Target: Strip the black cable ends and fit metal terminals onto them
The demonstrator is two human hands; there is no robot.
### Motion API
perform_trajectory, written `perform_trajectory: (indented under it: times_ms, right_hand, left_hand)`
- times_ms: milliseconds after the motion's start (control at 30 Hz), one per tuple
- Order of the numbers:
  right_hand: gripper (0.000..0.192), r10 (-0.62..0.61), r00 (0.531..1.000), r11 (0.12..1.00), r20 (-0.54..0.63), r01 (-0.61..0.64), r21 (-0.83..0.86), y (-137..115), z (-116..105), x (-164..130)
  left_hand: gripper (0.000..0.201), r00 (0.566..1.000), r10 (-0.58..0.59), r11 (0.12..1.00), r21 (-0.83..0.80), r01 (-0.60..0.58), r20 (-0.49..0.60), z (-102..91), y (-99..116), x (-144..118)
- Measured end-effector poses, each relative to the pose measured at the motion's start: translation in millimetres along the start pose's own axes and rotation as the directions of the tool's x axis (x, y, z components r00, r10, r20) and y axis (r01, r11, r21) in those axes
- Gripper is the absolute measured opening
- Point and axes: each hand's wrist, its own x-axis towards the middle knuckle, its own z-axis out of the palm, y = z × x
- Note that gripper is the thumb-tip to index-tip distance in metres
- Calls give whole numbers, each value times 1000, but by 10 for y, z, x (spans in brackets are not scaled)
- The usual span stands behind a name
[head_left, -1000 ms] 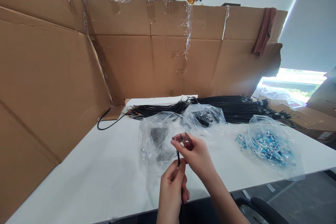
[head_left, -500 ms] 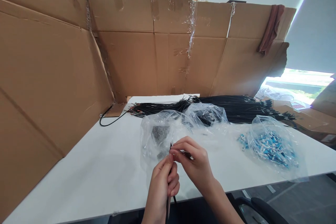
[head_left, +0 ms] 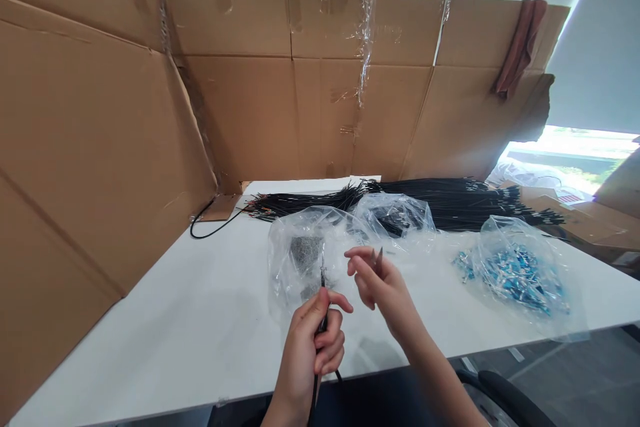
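My left hand is closed around a black cable, its thin bare end pointing up above the thumb and its lower length hanging towards the table's front edge. To the right of it and apart from the cable, my right hand is raised with curled fingers. Two pointed metal tips stick up between those fingers and look like tweezers; the rest is hidden in the palm. Just beyond the hands lies a clear plastic bag with a dark mass of tiny parts inside.
Long bundles of black cables lie along the back of the white table. A second clear bag rests against them. On the right, another bag holds blue and silver pieces. Cardboard walls stand at the back and left.
My right hand has moved away from the cable end to the right, and the metal tips now show. The cable's end is uncovered above my left hand.
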Motion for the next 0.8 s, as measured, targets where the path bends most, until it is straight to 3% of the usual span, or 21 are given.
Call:
perform_trajectory:
  times_ms: [200,400,567,667,800]
  right_hand:
    - [31,-31,999,973,-45,20,-230,92,-74,242]
    - [41,32,984,968,174,12,-250,-32,-24,82]
    - [42,150,902,960,404,-35,-277,-210,-24,-28]
    - [36,232,872,909,430,-37,-416,-289,-27,9]
    - [32,244,880,866,407,-9,-501,-340,-17,93]
  left_hand:
    - [43,999,-11,1000,-7,11,40,-56,-8,50]
    - [38,999,-34,999,3,34,20,-56,9,-1]
    - [48,999,-42,998,41,42,-15,-86,50,-28]
    - [50,999,-28,997,77,30,-26,-106,68,-28]
    - [48,999,-32,994,104,34,-17,-121,77,-20]
